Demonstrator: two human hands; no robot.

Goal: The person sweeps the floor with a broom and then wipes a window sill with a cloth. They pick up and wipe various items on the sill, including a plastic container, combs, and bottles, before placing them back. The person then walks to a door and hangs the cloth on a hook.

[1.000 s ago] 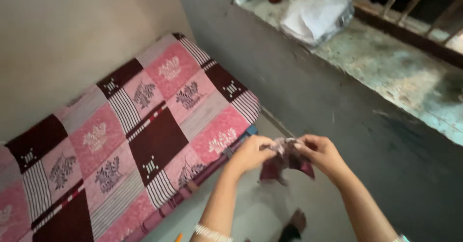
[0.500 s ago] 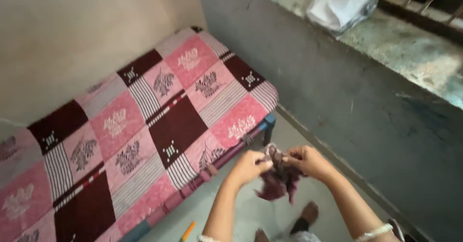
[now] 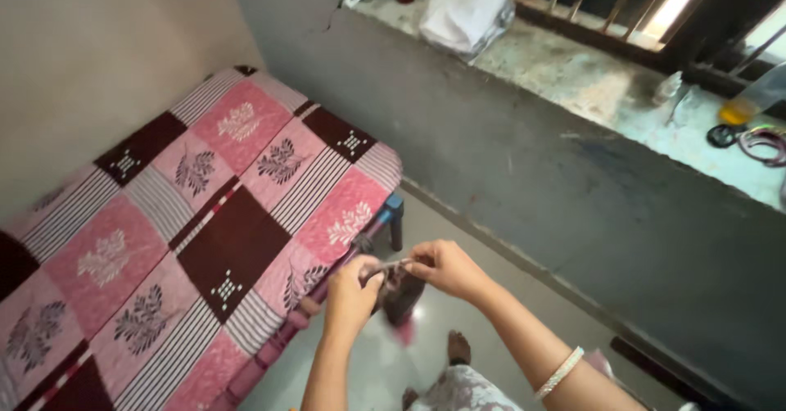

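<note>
I see the cloth (image 3: 400, 290), small and dark maroon, held at lower centre of frame, above the floor (image 3: 426, 223), right of the bed (image 3: 188, 214). Risk: each hand seems to pinch only its upper edge, so it may slip and drop. Left hand (image 3: 354, 292) and right hand (image 3: 444, 267) are closed on it, close together, forearms raised.

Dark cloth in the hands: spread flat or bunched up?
Bunched. The dark maroon cloth hangs crumpled between the left hand and right hand, both pinching its top edge.
</note>
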